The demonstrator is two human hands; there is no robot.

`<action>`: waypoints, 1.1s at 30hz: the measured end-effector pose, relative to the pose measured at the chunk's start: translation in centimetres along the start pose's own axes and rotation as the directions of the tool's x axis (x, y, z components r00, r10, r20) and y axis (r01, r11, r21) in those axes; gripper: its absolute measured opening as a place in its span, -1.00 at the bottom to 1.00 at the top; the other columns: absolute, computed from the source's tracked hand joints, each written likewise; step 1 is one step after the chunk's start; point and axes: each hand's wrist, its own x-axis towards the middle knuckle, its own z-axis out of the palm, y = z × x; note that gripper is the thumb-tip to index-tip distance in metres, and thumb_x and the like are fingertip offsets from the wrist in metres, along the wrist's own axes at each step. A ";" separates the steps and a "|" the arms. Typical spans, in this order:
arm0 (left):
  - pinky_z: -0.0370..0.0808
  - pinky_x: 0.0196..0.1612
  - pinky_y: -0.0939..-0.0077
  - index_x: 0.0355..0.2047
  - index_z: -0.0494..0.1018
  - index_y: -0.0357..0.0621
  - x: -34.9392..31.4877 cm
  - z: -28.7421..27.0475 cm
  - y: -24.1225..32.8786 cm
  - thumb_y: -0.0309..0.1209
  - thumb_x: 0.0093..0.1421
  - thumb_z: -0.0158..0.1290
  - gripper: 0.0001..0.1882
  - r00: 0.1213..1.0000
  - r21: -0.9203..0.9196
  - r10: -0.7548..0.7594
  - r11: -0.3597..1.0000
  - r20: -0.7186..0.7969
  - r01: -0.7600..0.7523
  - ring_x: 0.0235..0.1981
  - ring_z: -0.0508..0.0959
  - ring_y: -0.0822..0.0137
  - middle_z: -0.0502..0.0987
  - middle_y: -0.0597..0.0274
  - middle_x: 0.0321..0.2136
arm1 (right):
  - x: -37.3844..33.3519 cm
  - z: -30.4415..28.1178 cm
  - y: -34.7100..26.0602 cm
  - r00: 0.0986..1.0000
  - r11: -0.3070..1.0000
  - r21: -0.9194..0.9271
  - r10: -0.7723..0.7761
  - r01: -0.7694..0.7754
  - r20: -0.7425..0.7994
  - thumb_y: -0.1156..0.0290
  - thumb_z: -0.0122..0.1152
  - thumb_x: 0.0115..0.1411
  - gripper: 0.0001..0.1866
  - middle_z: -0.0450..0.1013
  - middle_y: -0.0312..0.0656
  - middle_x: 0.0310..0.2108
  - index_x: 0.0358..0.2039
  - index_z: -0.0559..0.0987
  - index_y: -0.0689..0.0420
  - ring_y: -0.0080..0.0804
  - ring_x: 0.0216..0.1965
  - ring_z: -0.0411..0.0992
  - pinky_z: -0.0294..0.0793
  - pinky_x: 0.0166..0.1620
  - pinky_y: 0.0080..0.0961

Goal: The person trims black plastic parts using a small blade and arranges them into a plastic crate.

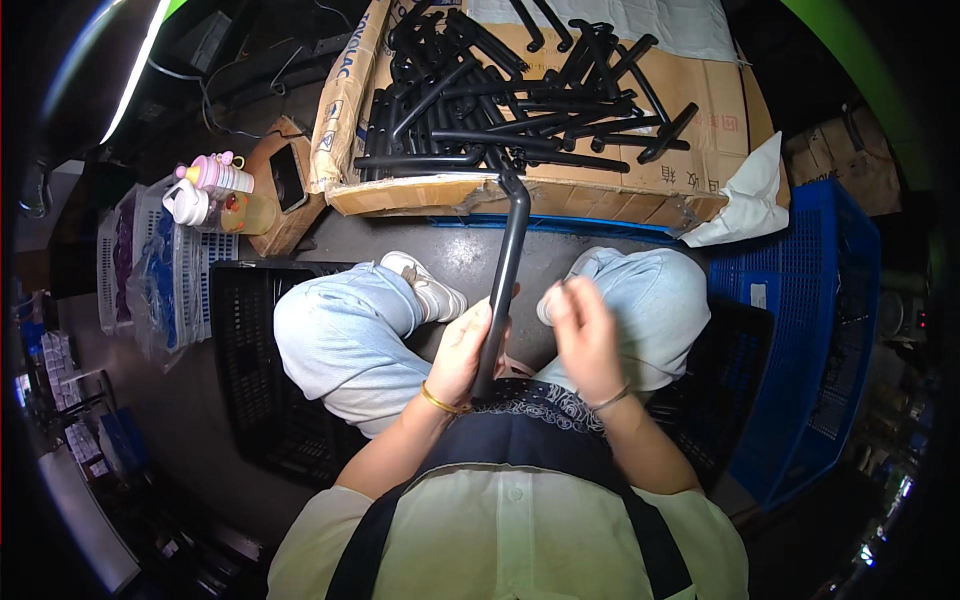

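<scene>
My left hand (462,352) is wrapped round the lower part of a black bent tube (509,255). The tube stands up in front of me, with its angled upper end reaching the near edge of the cardboard box. To the right of it, apart from the tube, my right hand (590,340) is raised over my right knee. Its fingers are curled together and partly blurred; a small dark spot shows at the fingertips, too unclear to name. A heap of similar black bent tubes (500,137) lies on the flattened cardboard box (690,185) ahead of me.
Blue plastic crates (815,300) stand at the right, and a black crate (255,370) is by my left leg. At the left are a pink-and-white bottle (222,175), a white-lidded bottle (190,205) and a phone (290,180) on cardboard. White sheeting (750,200) hangs off the box's right corner.
</scene>
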 end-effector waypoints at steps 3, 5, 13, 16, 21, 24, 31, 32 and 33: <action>0.36 -0.43 0.74 0.13 0.37 -0.21 -1.1 -2.7 -0.3 -0.25 0.41 -0.10 -0.61 0.998 0.214 -0.049 0.976 0.028 0.042 -0.47 0.39 0.66 0.46 0.38 -0.37 | 4.2 -2.2 -1.7 0.992 0.992 0.121 0.047 -0.033 -0.114 0.36 0.08 0.36 -0.74 0.41 -0.41 -0.37 -0.03 0.50 0.23 -0.74 -0.39 0.28 0.34 -0.31 -0.69; 0.42 -0.24 0.65 0.10 0.40 -0.22 -1.5 -3.2 -0.7 -0.29 0.39 -0.07 -0.64 0.937 0.619 0.196 0.709 0.289 -0.339 -0.31 0.45 0.57 0.48 0.27 -0.30 | 6.3 -3.0 -1.6 1.000 0.997 0.081 0.001 0.001 -0.025 0.37 0.13 0.33 -0.79 0.42 -0.41 -0.39 -0.15 0.53 0.24 -0.76 -0.40 0.29 0.31 -0.34 -0.72; 0.52 -0.44 0.62 0.24 0.07 -0.09 -0.2 -1.1 1.2 -0.32 0.43 -0.20 -0.58 0.987 0.314 -0.039 0.949 0.156 -0.012 -0.46 0.48 0.53 0.43 0.26 -0.30 | 2.1 2.4 -0.1 0.896 0.929 0.220 0.192 -0.297 0.400 0.30 0.12 0.33 -0.79 0.43 -0.36 -0.46 -0.32 0.50 0.20 -0.72 -0.42 0.33 0.35 -0.37 -0.70; 0.35 -0.58 0.72 0.20 0.17 -0.07 -0.1 -1.6 1.6 -0.28 0.44 -0.22 -0.64 0.989 0.428 -0.048 0.904 0.140 -0.017 -0.61 0.36 0.61 0.40 0.34 -0.42 | 1.4 1.7 0.0 0.894 0.885 0.289 0.247 -0.365 0.373 0.29 0.01 0.39 -0.76 0.42 -0.35 -0.50 -0.29 0.49 0.20 -0.69 -0.49 0.33 0.34 -0.41 -0.70; 0.18 -0.67 0.78 0.13 0.24 -0.09 0.0 -1.5 1.2 -0.21 0.46 -0.24 -0.66 0.989 0.426 0.031 0.900 0.146 -0.091 -0.69 0.24 0.67 0.34 0.43 -0.43 | 0.6 -0.3 -3.0 0.908 0.989 -0.023 0.142 -0.145 0.394 0.23 -0.10 0.42 -0.69 0.46 -0.29 -0.56 -0.30 0.50 0.18 -0.61 -0.57 0.42 0.34 -0.51 -0.53; 0.31 -0.44 0.75 0.10 0.28 -0.14 -0.1 -0.8 1.7 -0.29 0.44 -0.20 -0.69 0.992 0.435 -0.009 0.899 0.124 -0.047 -0.48 0.32 0.65 0.37 0.42 -0.37 | 0.6 -0.2 -2.3 0.919 0.991 -0.125 0.014 0.039 0.395 0.28 -0.02 0.37 -0.75 0.46 -0.05 -0.58 -0.28 0.50 0.20 -0.18 -0.54 0.50 0.37 -0.48 -0.31; 0.38 -0.07 0.64 0.07 0.28 -0.25 -0.4 -0.3 2.0 -0.35 0.43 -0.18 -0.70 0.994 0.447 0.024 0.892 0.107 -0.070 -0.17 0.40 0.54 0.43 0.28 -0.19 | 0.6 -0.3 -2.2 0.901 0.987 -0.149 0.010 0.061 0.433 0.29 0.00 0.34 -0.76 0.44 0.07 -0.57 -0.29 0.51 0.22 0.05 -0.51 0.46 0.37 -0.46 -0.24; 0.38 -0.06 0.63 0.07 0.29 -0.25 -0.4 -0.4 2.1 -0.36 0.43 -0.18 -0.70 0.995 0.464 0.017 0.884 0.099 -0.061 -0.16 0.40 0.52 0.43 0.27 -0.18 | 0.6 -0.4 -2.3 0.901 0.987 -0.149 0.010 0.061 0.433 0.29 0.00 0.34 -0.76 0.44 0.07 -0.57 -0.29 0.51 0.22 0.05 -0.51 0.46 0.37 -0.46 -0.24; 0.39 -0.05 0.62 0.07 0.29 -0.26 -0.4 -0.4 2.1 -0.36 0.42 -0.18 -0.71 0.996 0.481 0.009 0.875 0.091 -0.052 -0.14 0.41 0.51 0.43 0.26 -0.16 | 0.6 -0.4 -2.3 0.895 0.988 -0.147 0.021 0.049 0.445 0.29 0.00 0.34 -0.75 0.44 0.07 -0.57 -0.30 0.52 0.21 0.03 -0.52 0.47 0.37 -0.46 -0.23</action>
